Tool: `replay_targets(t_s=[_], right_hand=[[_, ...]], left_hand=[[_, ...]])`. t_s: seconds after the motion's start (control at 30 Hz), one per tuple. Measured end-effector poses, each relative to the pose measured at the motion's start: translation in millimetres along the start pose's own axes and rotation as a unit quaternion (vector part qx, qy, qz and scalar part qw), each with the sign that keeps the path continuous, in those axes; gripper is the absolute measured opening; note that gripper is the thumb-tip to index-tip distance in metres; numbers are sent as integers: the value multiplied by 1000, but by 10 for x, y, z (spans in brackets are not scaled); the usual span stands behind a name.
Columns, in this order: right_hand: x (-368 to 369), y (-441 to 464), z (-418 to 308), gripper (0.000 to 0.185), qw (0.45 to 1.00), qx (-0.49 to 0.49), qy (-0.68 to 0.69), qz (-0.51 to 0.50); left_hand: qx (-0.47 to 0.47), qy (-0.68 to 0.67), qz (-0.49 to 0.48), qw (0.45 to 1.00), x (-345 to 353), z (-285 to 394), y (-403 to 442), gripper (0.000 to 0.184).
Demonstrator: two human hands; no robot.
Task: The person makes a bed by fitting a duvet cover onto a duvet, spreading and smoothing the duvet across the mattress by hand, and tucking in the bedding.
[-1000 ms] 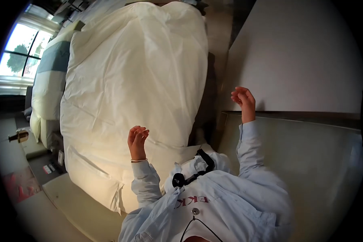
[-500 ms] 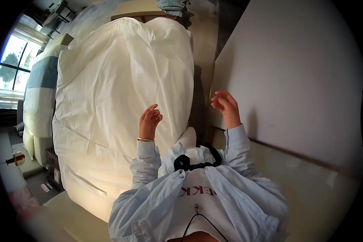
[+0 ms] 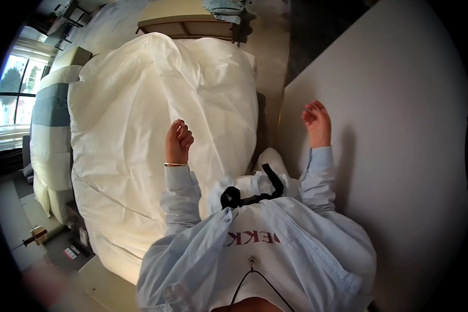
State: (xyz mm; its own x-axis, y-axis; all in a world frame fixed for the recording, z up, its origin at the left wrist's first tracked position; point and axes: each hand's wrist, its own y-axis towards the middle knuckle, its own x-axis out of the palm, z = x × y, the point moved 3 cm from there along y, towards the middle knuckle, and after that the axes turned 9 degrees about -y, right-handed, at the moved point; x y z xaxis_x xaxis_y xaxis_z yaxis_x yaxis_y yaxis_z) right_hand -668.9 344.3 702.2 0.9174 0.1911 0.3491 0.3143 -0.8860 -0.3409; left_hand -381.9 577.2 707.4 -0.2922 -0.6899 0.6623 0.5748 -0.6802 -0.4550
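Looks like a between-contacts step: loosely curled left hand (image 3: 179, 143) appears empty above the rumpled white fabric duvet (image 3: 125, 135) ahead-left; half-open right hand (image 3: 318, 125), empty, near smooth pale-grey wall (image 3: 405, 109). Gripping duvet would call for lowering hands, spreading fingers.

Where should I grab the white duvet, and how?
On the white duvet, probably gather the long edge beside the walkway, coming from the side of the grey panel. That edge faces the walkway, and the duvet looks loose and wrinkled, so it should bunch easily.
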Motion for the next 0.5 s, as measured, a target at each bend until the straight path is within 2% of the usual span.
replay_targets(t_s=[0.07, 0.13, 0.27, 0.3, 0.37, 0.4, 0.47, 0.5], right_hand=[[44, 339, 8, 19, 999, 21, -18, 20], [197, 701, 84, 19, 998, 58, -25, 16], [617, 1562, 411, 19, 987, 136, -39, -82], [774, 1798, 448, 19, 979, 161, -31, -123], [999, 2258, 444, 18, 965, 196, -58, -163], [1089, 2448, 390, 18, 952, 226, -84, -190], [1217, 3121, 245, 17, 944, 220, -98, -224], [1270, 3524, 143, 17, 950, 207, -67, -223]], left_hand=[[24, 12, 3, 1000, 61, 201, 152, 24], [49, -45, 46, 997, -52, 329, 211, 30], [163, -38, 169, 971, -251, 571, 244, 33], [172, -42, 177, 968, -189, 543, 306, 33], [219, -78, 255, 939, -44, 464, 527, 33], [228, -83, 259, 935, 131, 428, 674, 33], [220, -115, 265, 932, 555, 259, 1167, 33], [212, -123, 215, 945, 812, 199, 1495, 36]])
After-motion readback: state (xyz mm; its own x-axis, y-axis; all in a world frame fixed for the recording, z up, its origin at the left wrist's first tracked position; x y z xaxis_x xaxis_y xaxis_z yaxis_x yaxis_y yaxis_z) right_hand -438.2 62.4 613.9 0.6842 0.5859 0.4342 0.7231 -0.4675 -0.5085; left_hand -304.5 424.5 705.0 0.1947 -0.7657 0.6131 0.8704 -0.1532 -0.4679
